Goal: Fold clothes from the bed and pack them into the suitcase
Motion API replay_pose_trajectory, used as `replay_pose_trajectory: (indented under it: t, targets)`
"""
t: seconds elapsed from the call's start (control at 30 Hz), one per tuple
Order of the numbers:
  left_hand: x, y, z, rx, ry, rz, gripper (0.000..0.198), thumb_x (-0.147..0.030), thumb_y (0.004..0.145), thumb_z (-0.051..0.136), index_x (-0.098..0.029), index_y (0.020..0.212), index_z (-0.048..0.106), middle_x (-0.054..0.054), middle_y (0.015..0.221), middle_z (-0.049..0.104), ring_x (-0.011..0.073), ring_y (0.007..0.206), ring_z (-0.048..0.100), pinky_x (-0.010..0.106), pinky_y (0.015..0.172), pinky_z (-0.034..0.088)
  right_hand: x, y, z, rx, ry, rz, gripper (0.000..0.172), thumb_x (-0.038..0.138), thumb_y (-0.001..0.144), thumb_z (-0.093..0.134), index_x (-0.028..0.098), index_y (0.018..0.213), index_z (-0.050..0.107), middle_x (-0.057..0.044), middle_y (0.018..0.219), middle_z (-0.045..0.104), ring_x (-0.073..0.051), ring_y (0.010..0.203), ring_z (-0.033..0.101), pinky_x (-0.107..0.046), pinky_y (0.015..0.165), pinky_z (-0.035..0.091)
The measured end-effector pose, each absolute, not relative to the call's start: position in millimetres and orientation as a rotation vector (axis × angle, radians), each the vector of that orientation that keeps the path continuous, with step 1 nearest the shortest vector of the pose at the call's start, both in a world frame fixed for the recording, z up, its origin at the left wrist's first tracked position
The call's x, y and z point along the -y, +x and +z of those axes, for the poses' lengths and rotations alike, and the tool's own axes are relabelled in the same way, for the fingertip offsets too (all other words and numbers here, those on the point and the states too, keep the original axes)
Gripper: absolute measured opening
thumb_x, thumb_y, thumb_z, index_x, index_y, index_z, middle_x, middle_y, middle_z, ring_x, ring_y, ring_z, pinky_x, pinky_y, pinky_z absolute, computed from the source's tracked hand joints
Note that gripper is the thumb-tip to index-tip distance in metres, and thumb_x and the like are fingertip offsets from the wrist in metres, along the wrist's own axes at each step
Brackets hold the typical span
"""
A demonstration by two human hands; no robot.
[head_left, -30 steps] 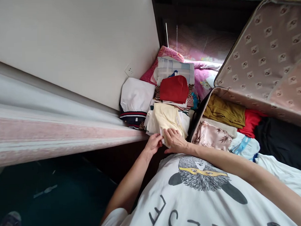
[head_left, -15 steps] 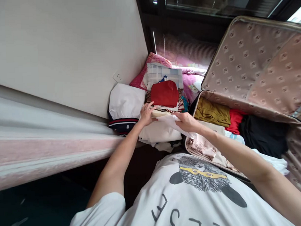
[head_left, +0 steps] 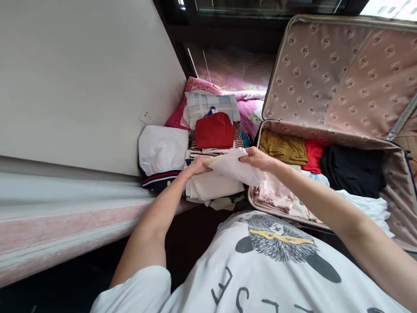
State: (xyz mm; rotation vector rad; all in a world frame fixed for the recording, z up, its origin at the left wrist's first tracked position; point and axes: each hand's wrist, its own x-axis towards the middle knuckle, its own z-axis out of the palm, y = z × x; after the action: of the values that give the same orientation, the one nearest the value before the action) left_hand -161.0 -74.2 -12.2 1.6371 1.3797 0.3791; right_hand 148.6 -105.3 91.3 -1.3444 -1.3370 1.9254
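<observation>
White wall [head_left: 72, 74] filling everything out past the left fingers. Next in size, open suitcase [head_left: 397, 186] off to the right of the right fingers, beige patterned lid [head_left: 342, 74] propped upright behind it. Packed inside, working back toward the right fingertips: black garment [head_left: 352, 169] farthest out, red garment [head_left: 313, 153] nearer, olive folded garment [head_left: 283, 147] just beyond the right knuckles, pale floral satin piece [head_left: 278, 195] below the right wrist.

Over to the stack of folded clothes [head_left: 209, 186] beneath both hands, wedged between wall and suitcase. Just beyond the fingertips, red folded top [head_left: 214, 130] sitting on striped layers. Left of the left fingers, white folded garment with navy-and-red trim [head_left: 162, 151].

Main item: white folded cloth [head_left: 236, 167], held just over the stack, spanning the gap between the two hands. Left hand [head_left: 198, 166] at its left end, fingers closed tight on the fabric edge. Right hand [head_left: 258, 158] over the right end, fingers curled down around the cloth.

Tiniest of all, wall socket [head_left: 145, 116], well off beyond the left fingers.
</observation>
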Motion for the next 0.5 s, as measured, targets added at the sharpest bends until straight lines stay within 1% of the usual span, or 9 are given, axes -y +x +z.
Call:
replay_pose_trajectory:
  t: [0.07,0.13,0.2,0.27,0.33,0.4,0.5]
  targets:
    - [64,-157,5,-1.306,1.639,0.304,0.026,-0.025,0.054,0.085,-0.017,0.078,0.078,-0.003,0.071,0.070,0.0200,0.080,0.068,0.027,0.078,0.052,97,165,106,1.310,-1.326,1.914,0.019,0.022,0.072,0.079,0.014,0.088,0.075,-0.004,0.083,0.076,-0.018,0.073,0.071,-0.029,0.069,0.060]
    - [53,-152,32,-1.217,1.598,0.241,0.028,-0.030,0.056,0.087,-0.016,0.079,0.079,-0.004,0.068,0.069,0.0180,0.072,0.066,0.026,0.070,0.052,87,187,124,1.238,-1.328,1.865,0.022,0.026,0.072,0.083,0.014,0.089,0.074,-0.006,0.085,0.077,-0.020,0.072,0.072,-0.031,0.070,0.061]
    - [43,-145,63,-1.135,1.471,0.175,0.035,-0.031,0.054,0.091,-0.015,0.083,0.080,-0.002,0.072,0.073,0.0191,0.069,0.068,0.026,0.064,0.053,79,211,139,1.149,-1.347,1.806,0.027,0.027,0.071,0.085,0.015,0.091,0.073,-0.008,0.086,0.077,-0.021,0.072,0.072,-0.033,0.070,0.062]
    - [38,-133,93,-1.083,1.347,0.100,0.039,-0.028,0.050,0.095,-0.015,0.084,0.081,0.002,0.076,0.076,0.0221,0.068,0.070,0.029,0.062,0.054,75,232,148,1.075,-1.370,1.774,0.030,0.026,0.069,0.087,0.015,0.093,0.072,-0.009,0.087,0.077,-0.020,0.072,0.072,-0.035,0.072,0.063]
    - [38,-120,112,-1.102,1.267,0.094,0.039,-0.022,0.045,0.097,-0.015,0.080,0.081,0.005,0.074,0.076,0.0250,0.067,0.071,0.032,0.061,0.056,77,248,148,1.020,-1.390,1.779,0.032,0.024,0.068,0.088,0.015,0.094,0.072,-0.009,0.088,0.077,-0.020,0.073,0.071,-0.036,0.075,0.063]
    - [40,-109,120,-1.131,1.212,0.100,0.039,-0.019,0.043,0.097,-0.015,0.077,0.080,0.006,0.072,0.075,0.0270,0.065,0.071,0.034,0.059,0.056,83,255,137,0.965,-1.402,1.777,0.032,0.021,0.067,0.086,0.015,0.093,0.070,-0.007,0.087,0.076,-0.019,0.072,0.070,-0.036,0.076,0.062]
    - [40,-104,115,-1.067,1.189,-0.048,0.041,-0.026,0.043,0.096,-0.015,0.080,0.081,0.009,0.077,0.077,0.0276,0.066,0.071,0.034,0.058,0.056,95,250,112,0.902,-1.382,1.758,0.032,0.021,0.065,0.084,0.017,0.093,0.068,-0.004,0.084,0.074,-0.016,0.070,0.068,-0.032,0.073,0.059]
